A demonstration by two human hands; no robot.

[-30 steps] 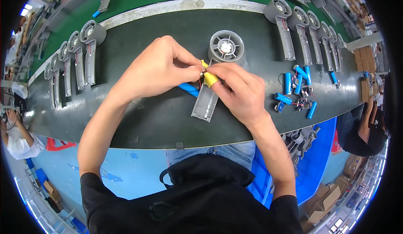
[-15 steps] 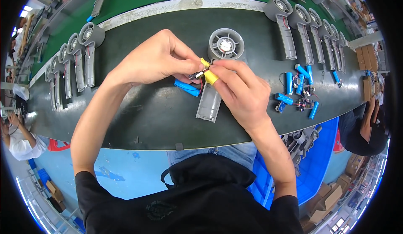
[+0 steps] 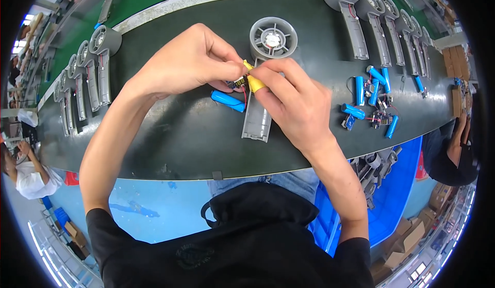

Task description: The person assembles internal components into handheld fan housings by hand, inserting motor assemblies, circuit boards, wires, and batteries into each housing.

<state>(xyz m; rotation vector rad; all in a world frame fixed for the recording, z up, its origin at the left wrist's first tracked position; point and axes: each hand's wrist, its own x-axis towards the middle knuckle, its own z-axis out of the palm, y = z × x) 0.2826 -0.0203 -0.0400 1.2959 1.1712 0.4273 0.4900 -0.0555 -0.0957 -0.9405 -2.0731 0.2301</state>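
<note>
One head-worn wide fisheye camera looks down from close above onto the dark workbench [image 3: 170, 151].

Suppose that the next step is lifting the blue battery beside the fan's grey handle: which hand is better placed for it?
Probably the left hand: the blue battery lies just below it in view, left of the grey handle. The right hand is mostly across the handle, pinching yellow tape.

Light blue floor [image 3: 170, 223], dark green worktable [image 3: 170, 156], cardboard boxes [image 3: 405, 244] right, strip lights [image 3: 35, 238].
</note>
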